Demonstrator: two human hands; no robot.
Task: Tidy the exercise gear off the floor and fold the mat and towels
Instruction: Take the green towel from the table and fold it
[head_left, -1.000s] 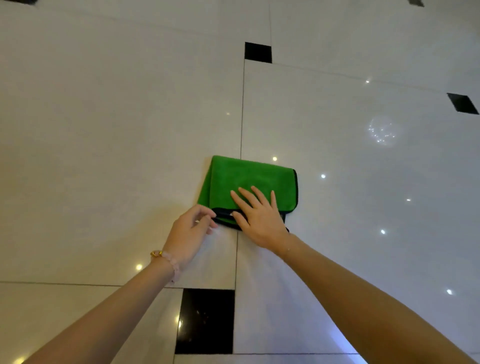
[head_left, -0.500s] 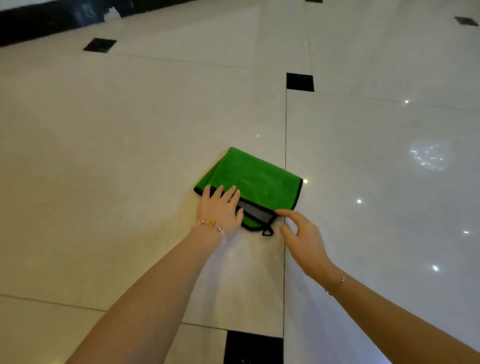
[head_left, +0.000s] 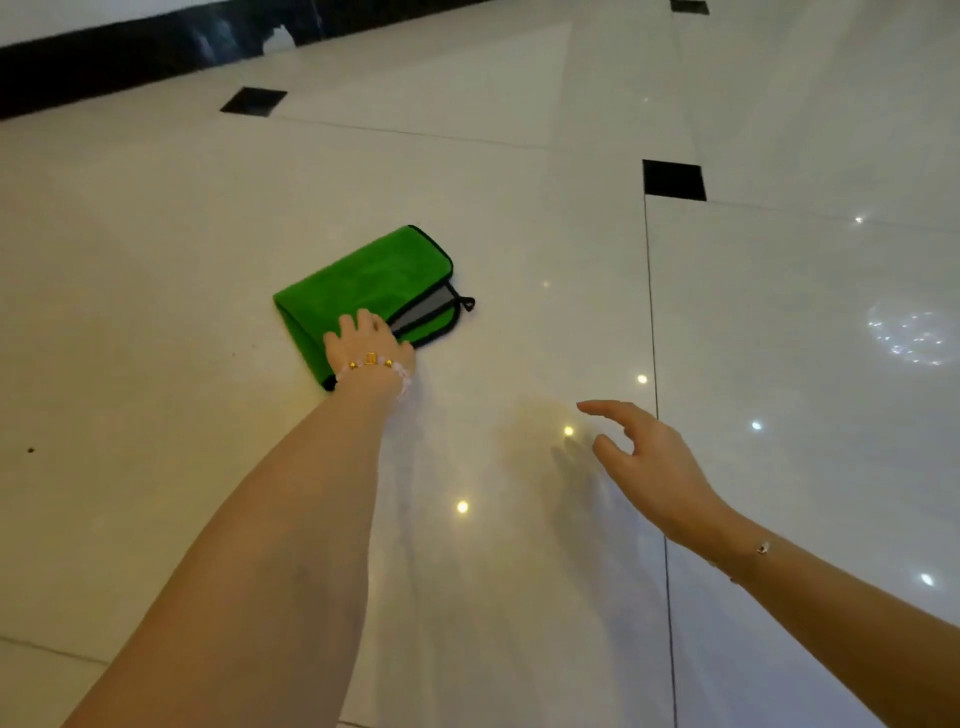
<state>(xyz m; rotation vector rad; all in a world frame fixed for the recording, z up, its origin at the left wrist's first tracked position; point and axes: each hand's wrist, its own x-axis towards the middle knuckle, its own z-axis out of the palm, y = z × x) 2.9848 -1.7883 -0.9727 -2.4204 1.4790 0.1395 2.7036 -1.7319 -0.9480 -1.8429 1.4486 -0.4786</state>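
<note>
Nearest to us, both bare forearms reach out over the glossy white floor (head_left: 156, 270). Our right hand (head_left: 649, 457) hangs just above the tiles beside a dark grout line, fingers loosely spread and holding nothing, well apart from the towel; a thin chain bracelet (head_left: 761, 548) sits on its wrist. Farther out, our left hand (head_left: 369, 343), with a beaded bracelet (head_left: 371, 361) at the wrist, rests on the near corner of the green towel (head_left: 363, 280). From this angle we cannot tell whether its fingers grip the cloth or only press on it. The towel lies folded flat on the floor, its black-trimmed edges and a grey inner layer showing on its right side, where a small black loop (head_left: 469, 303) sticks out. Beyond it we see two small black inset tiles (head_left: 674, 180) and, farthest off, a black border strip (head_left: 130, 57).
</note>
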